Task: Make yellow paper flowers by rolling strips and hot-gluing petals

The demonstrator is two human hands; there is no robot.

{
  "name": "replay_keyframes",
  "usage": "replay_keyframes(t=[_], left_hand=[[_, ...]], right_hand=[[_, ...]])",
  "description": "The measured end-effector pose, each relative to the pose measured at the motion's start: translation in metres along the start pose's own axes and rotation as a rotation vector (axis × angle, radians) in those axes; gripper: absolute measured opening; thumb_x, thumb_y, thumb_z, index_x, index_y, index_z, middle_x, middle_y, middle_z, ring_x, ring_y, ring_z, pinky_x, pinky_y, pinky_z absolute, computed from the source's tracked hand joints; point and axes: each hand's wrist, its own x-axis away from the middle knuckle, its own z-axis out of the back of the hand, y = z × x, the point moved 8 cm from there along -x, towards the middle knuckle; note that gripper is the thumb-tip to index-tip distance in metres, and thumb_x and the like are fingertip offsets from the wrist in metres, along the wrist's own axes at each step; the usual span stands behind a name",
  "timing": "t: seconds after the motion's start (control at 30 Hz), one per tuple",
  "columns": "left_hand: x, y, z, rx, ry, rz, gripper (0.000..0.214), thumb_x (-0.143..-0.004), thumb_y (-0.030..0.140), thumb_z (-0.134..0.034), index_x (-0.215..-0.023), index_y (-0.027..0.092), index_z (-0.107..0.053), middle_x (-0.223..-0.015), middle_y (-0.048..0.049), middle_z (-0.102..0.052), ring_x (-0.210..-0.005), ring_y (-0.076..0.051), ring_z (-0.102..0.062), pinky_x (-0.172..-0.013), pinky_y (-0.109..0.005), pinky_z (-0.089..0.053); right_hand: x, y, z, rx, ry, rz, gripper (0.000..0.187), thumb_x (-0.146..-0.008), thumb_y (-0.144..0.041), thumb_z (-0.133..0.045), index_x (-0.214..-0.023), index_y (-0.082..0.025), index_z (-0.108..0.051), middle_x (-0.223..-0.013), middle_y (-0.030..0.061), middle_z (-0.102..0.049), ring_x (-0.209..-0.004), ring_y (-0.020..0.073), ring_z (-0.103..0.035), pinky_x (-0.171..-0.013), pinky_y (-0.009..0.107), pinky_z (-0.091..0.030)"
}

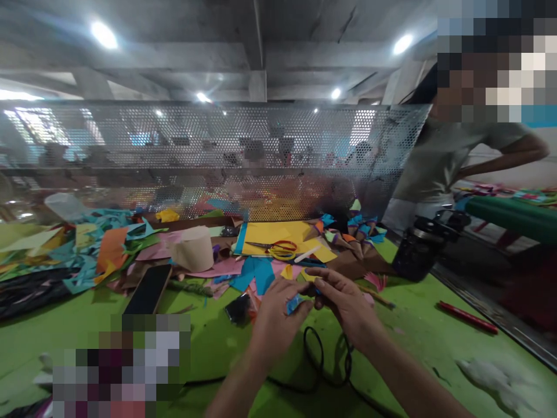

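Note:
Both hands meet over the green table, near the middle of the view. My left hand is closed, with a small piece of blue paper showing between its thumb and fingers. My right hand is closed too, its fingertips pinched at the other end of the same small work, where a bit of blue shows. The fingers hide most of the piece. Just beyond the hands lie blue paper pieces and scissors with yellow and red handles on yellow sheets.
A black cable loops under my hands. A phone, a paper roll and heaped paper scraps lie left. On the right are a dark bottle, a red pen and a standing person. A perforated metal screen stands behind.

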Motion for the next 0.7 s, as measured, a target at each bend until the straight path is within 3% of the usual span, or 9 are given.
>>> replay_keyframes(t=[0.2, 0.4, 0.53, 0.63, 0.7], left_hand=[[0.003, 0.006, 0.009, -0.196, 0.110, -0.081, 0.012, -0.084, 0.023, -0.066, -0.091, 0.026, -0.076, -0.088, -0.0048, -0.074, -0.088, -0.024, -0.062, -0.084, -0.037, -0.042], [0.011, 0.022, 0.013, -0.364, 0.237, -0.248, 0.009, -0.085, 0.015, -0.066, -0.080, 0.021, -0.071, -0.081, -0.0022, -0.072, -0.082, -0.019, -0.059, -0.078, -0.032, -0.041], [0.015, 0.031, 0.011, -0.381, 0.272, -0.327, 0.007, -0.085, 0.014, -0.066, -0.085, 0.019, -0.071, -0.083, -0.0009, -0.071, -0.081, -0.017, -0.059, -0.078, -0.030, -0.042], [0.015, 0.029, 0.008, -0.447, 0.260, -0.321, 0.010, -0.087, 0.016, -0.063, -0.091, 0.021, -0.072, -0.087, -0.0019, -0.070, -0.084, -0.018, -0.059, -0.078, -0.031, -0.043], [0.014, 0.025, 0.005, -0.499, 0.246, -0.306, 0.013, -0.089, 0.017, -0.061, -0.093, 0.021, -0.072, -0.089, -0.0030, -0.069, -0.086, -0.019, -0.058, -0.078, -0.031, -0.044]], right_hand=[[0.003, 0.010, -0.003, -0.077, 0.009, -0.088, 0.031, -0.068, -0.035, -0.084, -0.095, -0.022, -0.076, -0.078, -0.0015, -0.068, -0.057, 0.0080, -0.057, -0.055, 0.021, -0.046], [0.005, 0.009, -0.005, -0.091, 0.042, -0.114, 0.034, -0.063, -0.037, -0.087, -0.089, -0.019, -0.075, -0.076, -0.0018, -0.066, -0.057, 0.0088, -0.059, -0.057, 0.022, -0.046], [0.005, 0.012, -0.005, -0.086, 0.057, -0.120, 0.033, -0.062, -0.037, -0.087, -0.087, -0.019, -0.076, -0.077, -0.0013, -0.068, -0.059, 0.0091, -0.060, -0.061, 0.022, -0.047], [0.007, 0.018, -0.005, -0.081, 0.061, -0.139, 0.034, -0.064, -0.037, -0.087, -0.092, -0.020, -0.076, -0.080, 0.0002, -0.071, -0.062, 0.0105, -0.062, -0.063, 0.024, -0.048], [0.008, 0.022, -0.002, -0.038, 0.078, -0.157, 0.037, -0.066, -0.038, -0.085, -0.097, -0.021, -0.076, -0.080, 0.0011, -0.072, -0.061, 0.0109, -0.063, -0.057, 0.021, -0.044]])
